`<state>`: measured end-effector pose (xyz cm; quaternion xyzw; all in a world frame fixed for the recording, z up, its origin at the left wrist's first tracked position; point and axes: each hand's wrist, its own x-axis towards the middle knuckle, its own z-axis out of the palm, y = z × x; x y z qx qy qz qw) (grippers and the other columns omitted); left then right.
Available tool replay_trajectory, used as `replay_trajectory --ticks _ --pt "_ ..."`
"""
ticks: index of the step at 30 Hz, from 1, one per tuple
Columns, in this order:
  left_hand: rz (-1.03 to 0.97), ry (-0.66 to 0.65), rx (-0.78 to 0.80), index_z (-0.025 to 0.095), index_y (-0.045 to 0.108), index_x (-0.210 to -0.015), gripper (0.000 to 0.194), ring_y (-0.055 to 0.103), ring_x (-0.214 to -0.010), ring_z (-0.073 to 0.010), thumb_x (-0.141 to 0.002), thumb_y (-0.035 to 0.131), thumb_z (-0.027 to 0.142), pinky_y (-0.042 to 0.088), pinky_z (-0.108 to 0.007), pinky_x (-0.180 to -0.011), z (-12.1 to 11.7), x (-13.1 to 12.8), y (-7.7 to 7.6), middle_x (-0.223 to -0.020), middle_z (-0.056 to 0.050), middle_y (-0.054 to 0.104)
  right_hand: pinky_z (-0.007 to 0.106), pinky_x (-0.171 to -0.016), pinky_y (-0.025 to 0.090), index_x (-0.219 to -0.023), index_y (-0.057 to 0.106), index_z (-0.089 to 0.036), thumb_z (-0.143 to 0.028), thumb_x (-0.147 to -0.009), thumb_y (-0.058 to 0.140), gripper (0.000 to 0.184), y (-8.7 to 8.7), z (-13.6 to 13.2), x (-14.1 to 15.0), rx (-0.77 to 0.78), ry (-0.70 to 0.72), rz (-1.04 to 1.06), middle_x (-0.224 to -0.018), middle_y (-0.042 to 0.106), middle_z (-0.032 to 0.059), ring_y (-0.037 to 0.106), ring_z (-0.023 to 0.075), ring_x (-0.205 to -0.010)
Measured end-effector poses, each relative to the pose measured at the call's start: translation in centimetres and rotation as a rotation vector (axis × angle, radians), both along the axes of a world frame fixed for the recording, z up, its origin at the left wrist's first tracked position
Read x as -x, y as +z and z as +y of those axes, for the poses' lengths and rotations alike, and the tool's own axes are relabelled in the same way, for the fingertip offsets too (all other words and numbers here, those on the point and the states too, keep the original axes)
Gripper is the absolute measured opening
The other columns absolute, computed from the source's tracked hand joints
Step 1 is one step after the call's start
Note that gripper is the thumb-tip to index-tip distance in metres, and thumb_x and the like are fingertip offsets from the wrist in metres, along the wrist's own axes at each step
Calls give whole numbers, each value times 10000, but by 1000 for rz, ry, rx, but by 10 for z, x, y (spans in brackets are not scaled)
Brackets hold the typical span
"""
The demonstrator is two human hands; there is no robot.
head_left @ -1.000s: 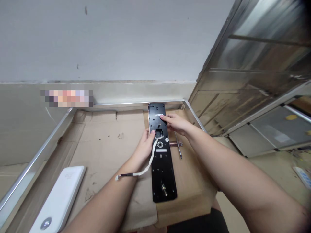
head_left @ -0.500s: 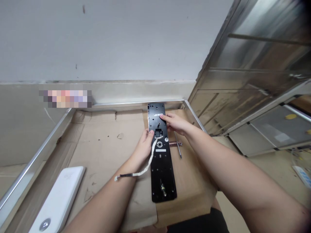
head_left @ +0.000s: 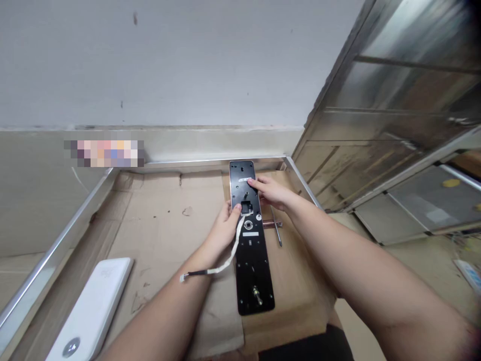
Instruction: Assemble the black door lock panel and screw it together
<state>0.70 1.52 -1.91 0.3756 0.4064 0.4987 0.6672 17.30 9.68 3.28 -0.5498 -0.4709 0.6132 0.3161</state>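
While the long black plate (head_left: pixel 254 265) is over the cardboard (head_left: pixel 293 296), the left hand (head_left: pixel 224 223) clasps its left edge, thumb beside the square opening (head_left: pixel 246 206), and the right hand (head_left: pixel 272 193) grips its right edge farther up, 1 digit touching the pale label (head_left: pixel 244 180). Holding both long edges seems steadiest; the white cable (head_left: pixel 235 248) is best left slack, unpinched.
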Motion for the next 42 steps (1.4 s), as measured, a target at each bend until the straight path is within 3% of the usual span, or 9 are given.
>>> replay_trajectory --ticks 8,12,14,16,20,23,30,36,42 --pt "94 -37 -36 221 533 -1262 448 621 -1177 -246 -907 681 452 464 -409 -1028 3 3 -3 -1303 -100 648 254 -528 453 -1008 560 -198 -414 -973 557 218 0 1 -1 -63 34 -111 -779 606 8 570 128 -575" --pt "62 -47 3 224 519 -1278 476 636 -1131 -249 -902 686 462 466 -426 -1016 1 3 -1 -1264 -103 664 273 -607 413 -1030 522 -190 -290 -873 654 228 16 -5 -11 -553 -98 -551 -868 573 16 524 133 -653" --pt "35 -41 13 233 519 -1288 486 633 -1139 -251 -898 690 467 454 -429 -1034 1 2 0 -1257 -97 667 268 -640 388 -933 548 -192 -231 -839 651 145 33 -16 -16 -809 20 -669 -838 556 1 493 129 -683" --pt "18 -26 9 235 547 -1264 462 622 -1164 -256 -904 670 498 439 -425 -1052 3 2 -2 -1251 -87 669 261 -639 376 -839 587 -192 -233 -850 649 75 52 -30 -17 -895 290 -623 -757 534 -17 477 125 -675" --pt "51 -17 -38 205 631 -1140 417 594 -1201 -279 -920 612 559 416 -424 -1075 8 3 -8 -1192 -91 683 269 -688 418 -907 692 -188 -302 -813 759 162 70 -58 -6 -842 727 -585 -817 592 4 546 142 -747" --pt "35 -36 -38 211 626 -1167 389 613 -1168 -280 -903 653 495 433 -438 -1058 9 5 -12 -1167 -90 691 303 -756 454 -977 718 -205 -253 -788 784 206 63 -67 6 -828 833 -677 -1004 650 45 598 186 -880" --pt "76 -30 -17 201 610 -1160 341 634 -1129 -266 -861 690 343 463 -399 -1002 9 6 -18 -1146 -79 701 355 -844 476 -970 714 -196 -119 -833 645 172 47 -73 18 -893 836 -772 -1072 645 81 592 225 -975" --pt "77 -40 -20 198 613 -1144 363 642 -1102 -268 -873 688 428 476 -394 -973 8 6 -12 -1144 -86 701 333 -841 469 -962 655 -186 -128 -889 561 132 53 -68 12 -918 834 -722 -1073 630 80 582 210 -980" --pt "120 -17 -53 175 621 -1175 415 617 -1184 -280 -885 679 466 441 -406 -1042 10 4 -7 -1213 -102 695 287 -728 410 -931 556 -195 -160 -950 496 72 67 -58 -2 -865 637 -678 -885 645 22 561 158 -794"
